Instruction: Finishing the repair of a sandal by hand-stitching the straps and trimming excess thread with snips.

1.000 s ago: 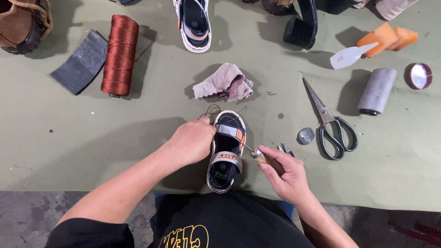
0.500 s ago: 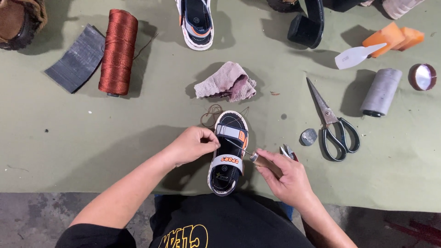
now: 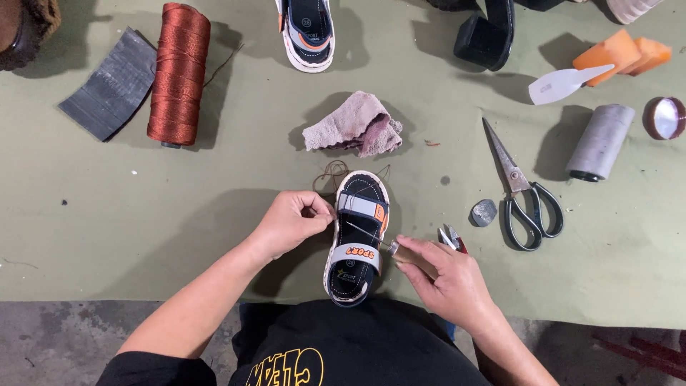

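Observation:
A small child's sandal (image 3: 355, 239) with grey and orange straps lies toe-away on the olive cloth in front of me. My left hand (image 3: 291, 221) pinches its left sole edge, where a thin brown thread (image 3: 330, 171) loops out past the toe. My right hand (image 3: 446, 275) grips the wooden handle of a stitching awl (image 3: 371, 236), whose metal needle points left across the sandal between the straps.
Scissors (image 3: 522, 193), a small metal piece (image 3: 484, 212) and pliers tips (image 3: 451, 236) lie to the right. A grey thread spool (image 3: 599, 143), rust-red spool (image 3: 179, 71), black rubber sheet (image 3: 111, 82), pinkish rag (image 3: 354, 125), second sandal (image 3: 307, 28), orange blocks (image 3: 622, 50) lie further back.
My left hand has slid from on top of the sandal's front strap to its left edge. The awl needle now reaches across the sandal. The view has shifted slightly.

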